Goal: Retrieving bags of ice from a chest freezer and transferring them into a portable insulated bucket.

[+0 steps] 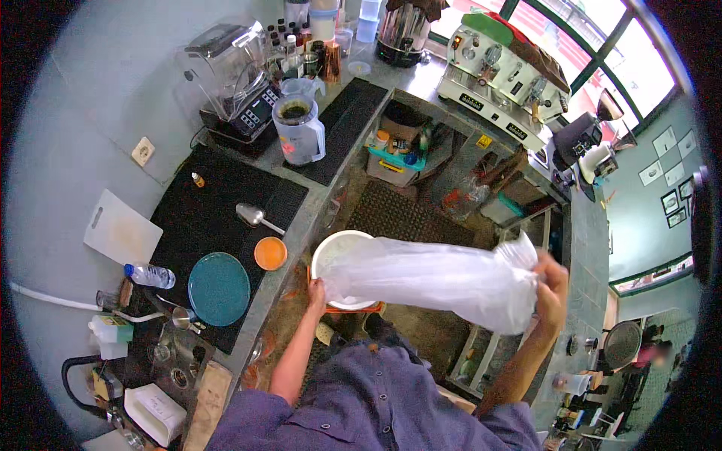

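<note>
A long translucent white plastic bag (428, 276) stretches sideways between my two hands. My left hand (317, 294) grips its left end at the rim of a round white bucket (324, 248). Gathered plastic at the bag's other end is pinched in my right hand (551, 287), which is slightly blurred. The bag lies across part of the bucket's mouth, and its left end is partly hidden by my left hand. Something orange shows beneath the bucket. Whether the bag holds anything cannot be told.
Left of me, the counter bears a teal round tray (219, 289), an orange lid (271, 253), a metal scoop (254, 216) and a plastic pitcher (296, 132) near a blender (242, 101). An espresso machine (496, 84) stands at the back right. Below it are storage boxes (395, 166).
</note>
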The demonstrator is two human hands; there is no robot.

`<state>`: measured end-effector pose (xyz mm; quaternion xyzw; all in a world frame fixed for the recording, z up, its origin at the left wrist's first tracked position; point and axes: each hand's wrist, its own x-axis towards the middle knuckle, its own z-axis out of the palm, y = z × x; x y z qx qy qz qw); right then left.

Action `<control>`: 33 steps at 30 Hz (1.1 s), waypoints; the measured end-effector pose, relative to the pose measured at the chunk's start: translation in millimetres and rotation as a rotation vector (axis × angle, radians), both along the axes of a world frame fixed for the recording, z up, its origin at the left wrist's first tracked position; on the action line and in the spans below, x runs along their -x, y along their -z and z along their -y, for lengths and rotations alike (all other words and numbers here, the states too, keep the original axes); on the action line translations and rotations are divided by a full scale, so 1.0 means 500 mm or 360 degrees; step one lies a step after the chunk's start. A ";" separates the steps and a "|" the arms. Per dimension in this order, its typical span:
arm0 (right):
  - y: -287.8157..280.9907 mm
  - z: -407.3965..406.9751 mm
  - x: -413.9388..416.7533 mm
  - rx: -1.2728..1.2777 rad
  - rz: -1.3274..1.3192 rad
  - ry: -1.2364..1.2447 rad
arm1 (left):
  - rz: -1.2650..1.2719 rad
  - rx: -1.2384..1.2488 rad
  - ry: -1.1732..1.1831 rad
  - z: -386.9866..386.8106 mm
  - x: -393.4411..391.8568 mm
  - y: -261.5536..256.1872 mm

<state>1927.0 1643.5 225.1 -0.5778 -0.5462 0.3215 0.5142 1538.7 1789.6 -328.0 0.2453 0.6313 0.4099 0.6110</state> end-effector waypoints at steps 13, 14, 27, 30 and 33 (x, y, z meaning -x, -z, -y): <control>0.573 0.468 0.103 0.0688 -0.1487 0.1557 | 0.1305 0.0494 0.0084 -0.015 -0.026 -0.121; 0.665 0.521 0.068 0.0664 -0.1510 0.1519 | 0.1343 0.0384 0.0115 -0.025 -0.007 -0.122; 0.871 0.723 0.024 0.0546 -0.1309 0.1733 | 0.0478 -0.0069 0.1735 0.079 -0.074 -0.391; 0.818 0.663 0.037 0.0253 -0.1965 0.1546 | -0.0067 -0.0374 0.2256 0.174 -0.157 -0.506; 0.772 0.579 0.090 0.0192 -0.2021 0.1432 | -0.0468 -0.0828 0.2688 0.319 -0.221 -0.510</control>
